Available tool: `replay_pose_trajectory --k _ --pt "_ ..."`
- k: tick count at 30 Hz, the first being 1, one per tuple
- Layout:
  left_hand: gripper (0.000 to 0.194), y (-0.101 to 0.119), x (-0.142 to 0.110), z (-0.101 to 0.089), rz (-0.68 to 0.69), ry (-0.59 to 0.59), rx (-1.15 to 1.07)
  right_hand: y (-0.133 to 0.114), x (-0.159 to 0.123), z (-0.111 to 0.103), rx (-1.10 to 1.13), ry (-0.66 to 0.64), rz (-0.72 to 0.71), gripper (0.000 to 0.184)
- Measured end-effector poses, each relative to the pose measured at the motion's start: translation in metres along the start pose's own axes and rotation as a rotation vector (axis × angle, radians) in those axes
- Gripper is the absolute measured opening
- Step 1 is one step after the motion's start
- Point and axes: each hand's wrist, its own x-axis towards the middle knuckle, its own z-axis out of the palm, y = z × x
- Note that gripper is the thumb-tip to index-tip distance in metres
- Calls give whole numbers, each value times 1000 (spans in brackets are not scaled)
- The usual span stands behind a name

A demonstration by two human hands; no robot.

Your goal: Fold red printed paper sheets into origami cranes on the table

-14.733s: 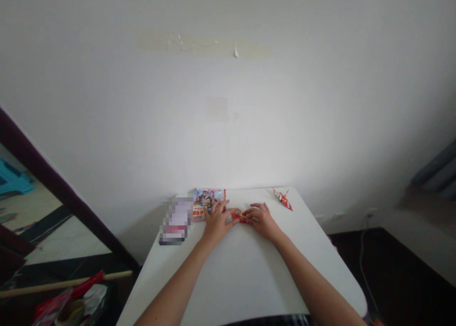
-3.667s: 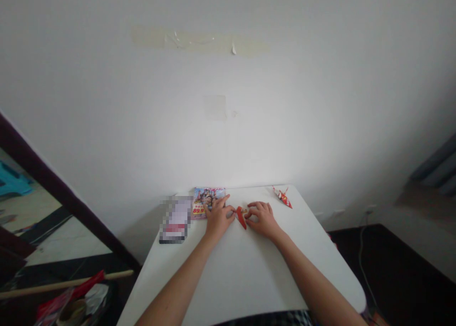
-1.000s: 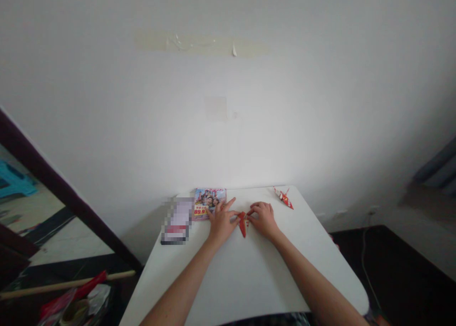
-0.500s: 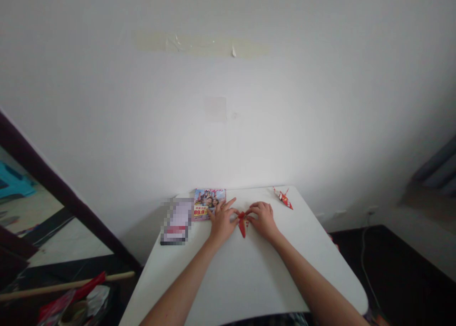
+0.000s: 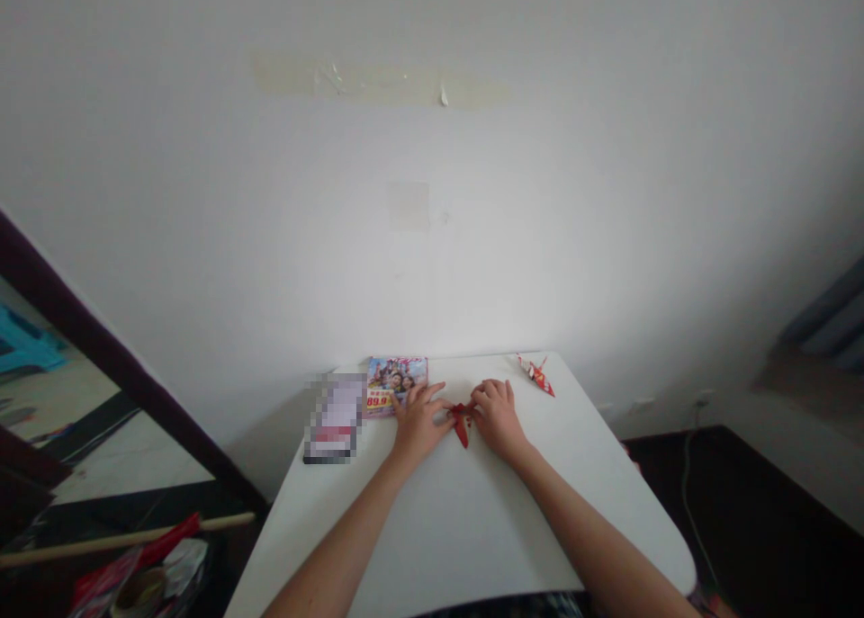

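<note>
A small piece of folded red patterned paper (image 5: 463,427) is between my two hands, low over the white table (image 5: 465,528). My left hand (image 5: 419,427) pinches its left side with thumb and forefinger, the other fingers spread over the edge of a printed leaflet (image 5: 398,377). On the opposite side, my right hand (image 5: 498,420) grips the paper with bent fingers, which hide part of it. A finished-looking red and white paper crane (image 5: 537,375) lies at the table's far right corner, touched by neither hand.
A blurred-out phone-like slab (image 5: 334,420) lies left of the leaflet. The wall (image 5: 472,267) rises directly behind the table. A bin (image 5: 155,573) with rubbish and a wooden stick (image 5: 128,541) are at lower left. A cable (image 5: 688,492) hangs at right.
The folded paper has turned slightly, its lower tip shifting a little to the right. My right-hand fingers have curled in more closely; both hands stay on the paper.
</note>
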Motion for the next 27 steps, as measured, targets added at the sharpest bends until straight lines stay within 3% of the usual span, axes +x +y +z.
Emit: replay_pose_trajectory --k 6,15,18,21,27 --pt "7 -3 0 -2 7 -28 4 0 -1 -5 16 -29 -7 17" --pt "8 -1 -1 -5 10 -42 35 3 -2 -15 117 -83 -79 7" --pt "10 -1 -3 -6 16 -47 58 3 -1 -14 100 -92 -91 12" --pt "13 -1 -4 -6 33 -32 69 2 0 -12 69 -99 -65 17" --pt "14 -2 -5 -3 60 -21 54 -1 -1 -8 36 -123 -9 8"
